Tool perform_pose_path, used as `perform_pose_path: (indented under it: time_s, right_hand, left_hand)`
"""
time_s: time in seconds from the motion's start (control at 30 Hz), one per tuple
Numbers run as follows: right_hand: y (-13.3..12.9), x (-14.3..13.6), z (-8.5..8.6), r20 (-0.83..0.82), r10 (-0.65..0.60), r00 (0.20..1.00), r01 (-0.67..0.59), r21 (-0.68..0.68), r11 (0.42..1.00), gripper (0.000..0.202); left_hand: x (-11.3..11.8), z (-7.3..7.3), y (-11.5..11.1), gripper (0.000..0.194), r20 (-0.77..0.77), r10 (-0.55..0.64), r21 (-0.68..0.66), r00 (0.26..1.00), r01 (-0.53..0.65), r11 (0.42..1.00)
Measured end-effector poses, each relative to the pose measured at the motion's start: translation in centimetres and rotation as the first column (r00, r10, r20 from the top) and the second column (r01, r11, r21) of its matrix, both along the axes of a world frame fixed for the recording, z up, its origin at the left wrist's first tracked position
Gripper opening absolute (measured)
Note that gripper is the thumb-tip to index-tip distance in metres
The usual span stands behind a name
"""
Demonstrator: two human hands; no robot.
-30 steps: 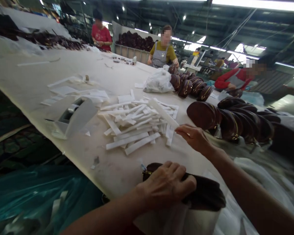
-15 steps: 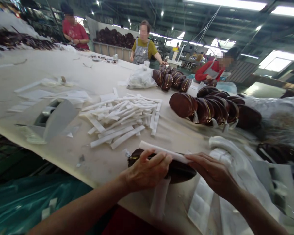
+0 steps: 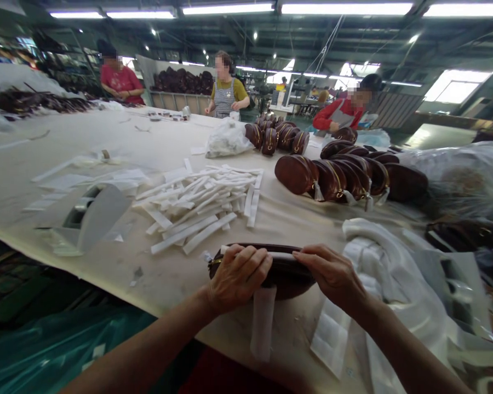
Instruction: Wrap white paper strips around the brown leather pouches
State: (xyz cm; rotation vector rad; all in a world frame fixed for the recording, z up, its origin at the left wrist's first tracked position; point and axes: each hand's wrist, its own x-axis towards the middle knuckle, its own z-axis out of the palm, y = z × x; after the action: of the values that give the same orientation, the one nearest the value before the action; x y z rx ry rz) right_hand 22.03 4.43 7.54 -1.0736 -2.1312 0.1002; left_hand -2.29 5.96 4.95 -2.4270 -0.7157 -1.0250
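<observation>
A dark brown zippered pouch (image 3: 290,283) lies near the table's front edge, with a white strip (image 3: 281,255) along its upper opening. My left hand (image 3: 241,273) is closed over the pouch's left part and the strip, fingers curled. On the right, my right hand (image 3: 331,272) pinches the strip's right end at the pouch's rim. Another translucent white strip (image 3: 263,323) hangs below the pouch. Beyond the pouch lies a heap of white strips (image 3: 201,200).
Brown pouches (image 3: 296,174) stand in a row at the right, more behind them. White foam wrap (image 3: 373,268) lies right of my hands. A tape dispenser (image 3: 82,210) stands left. Three people work across the table (image 3: 86,131).
The white strip has moved down from above the pouch into its opening. Both hands have shifted slightly left. The person in the checked apron has drawn an arm back from the far pouches.
</observation>
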Motion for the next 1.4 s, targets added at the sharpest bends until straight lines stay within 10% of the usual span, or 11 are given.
perform_pose_path:
  time_s: [0.7,1.03,1.23,1.4]
  right_hand:
    - [0.2,-0.6,-4.1,-0.019,-0.068,0.998,0.069,0.032,0.997,0.030]
    - [-0.6,-0.2,-4.1,-0.120,-0.132,0.984,0.135,0.015,0.991,0.030]
    - [-2.1,6.9,-6.2,0.024,-0.544,0.839,0.539,-0.174,0.824,0.023]
    - [-5.7,10.7,-7.4,0.140,-0.650,0.747,0.665,-0.153,0.731,0.015]
  left_hand:
    - [0.6,0.7,1.0,0.016,0.008,0.131,-0.240,0.991,-0.125,0.963]
    - [1.4,1.4,3.5,0.017,-0.066,-0.032,-0.173,0.997,0.020,0.985]
    - [0.9,1.1,3.0,0.016,0.022,-0.059,-0.129,0.998,0.061,0.990]
    - [1.2,1.0,2.9,0.012,0.031,-0.068,-0.119,0.997,0.072,0.990]
